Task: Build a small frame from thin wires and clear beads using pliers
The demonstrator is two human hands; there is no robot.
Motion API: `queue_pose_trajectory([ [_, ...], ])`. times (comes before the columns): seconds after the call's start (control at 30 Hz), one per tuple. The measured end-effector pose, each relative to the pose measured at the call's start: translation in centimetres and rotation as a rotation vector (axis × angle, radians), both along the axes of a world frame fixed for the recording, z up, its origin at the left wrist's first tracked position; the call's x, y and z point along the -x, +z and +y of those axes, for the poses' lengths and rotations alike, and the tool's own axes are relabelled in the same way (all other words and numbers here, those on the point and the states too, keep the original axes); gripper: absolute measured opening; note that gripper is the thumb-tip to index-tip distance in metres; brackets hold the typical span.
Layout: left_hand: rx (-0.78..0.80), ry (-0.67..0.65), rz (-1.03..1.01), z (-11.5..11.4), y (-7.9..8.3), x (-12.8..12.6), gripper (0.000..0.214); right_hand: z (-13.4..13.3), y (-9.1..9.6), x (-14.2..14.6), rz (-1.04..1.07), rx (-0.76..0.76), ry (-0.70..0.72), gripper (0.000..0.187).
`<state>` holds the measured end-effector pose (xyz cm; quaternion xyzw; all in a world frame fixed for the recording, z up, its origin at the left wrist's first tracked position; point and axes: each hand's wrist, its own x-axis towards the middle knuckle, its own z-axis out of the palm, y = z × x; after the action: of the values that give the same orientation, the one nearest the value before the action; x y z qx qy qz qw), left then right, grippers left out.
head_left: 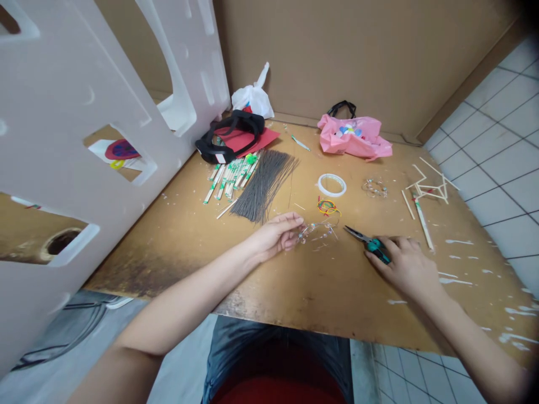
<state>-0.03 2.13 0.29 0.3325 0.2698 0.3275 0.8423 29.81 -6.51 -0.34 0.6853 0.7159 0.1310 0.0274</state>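
My left hand rests on the worn wooden tabletop, its fingers pinching the end of a thin beaded wire piece. My right hand grips a pair of teal-handled pliers, whose metal jaws point left toward the wire, a short gap apart from it. A small tangle of coloured rubber bands lies just above the wire. The pliers' handles are partly hidden by my fingers.
Farther back lie a bundle of dark wires, wrapped chopsticks, a tape roll, a wire ornament, a stick frame, and a pink bag. A white panel stands at the left edge.
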Motion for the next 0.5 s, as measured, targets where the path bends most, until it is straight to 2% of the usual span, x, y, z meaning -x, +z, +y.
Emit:
queue_pose_trajectory([
  [0.1,0.183,-0.082,-0.043,0.4,-0.4,0.1,0.014,0.1,-1.6,-0.4,0.054,-0.025,0.008,0.046],
  [0.17,0.249,-0.121,-0.073,0.5,-0.6,0.1,0.011,0.3,-2.0,-0.3,0.152,-0.060,0.016,0.048],
  [0.23,0.280,-0.153,-0.104,0.5,-0.7,0.1,0.009,0.6,-1.7,0.5,0.361,-0.106,0.026,0.048],
  [0.3,0.298,-0.170,-0.115,0.5,-0.6,0.0,0.008,0.9,-0.7,2.5,0.698,-0.093,0.029,0.046],
  [0.33,0.304,-0.177,-0.120,0.4,-0.6,0.0,0.008,1.2,0.0,3.8,0.908,-0.018,0.029,0.046],
  [0.4,0.314,-0.175,-0.128,0.4,-0.5,0.0,0.008,1.8,1.1,6.6,1.304,0.231,0.103,0.051],
  [0.43,0.319,-0.163,-0.130,0.5,-0.5,0.0,0.008,2.2,1.5,7.9,1.418,0.329,0.130,0.055],
  [0.5,0.324,-0.105,-0.123,0.7,-0.6,0.0,0.008,3.1,1.6,9.9,1.521,0.414,0.107,0.056],
])
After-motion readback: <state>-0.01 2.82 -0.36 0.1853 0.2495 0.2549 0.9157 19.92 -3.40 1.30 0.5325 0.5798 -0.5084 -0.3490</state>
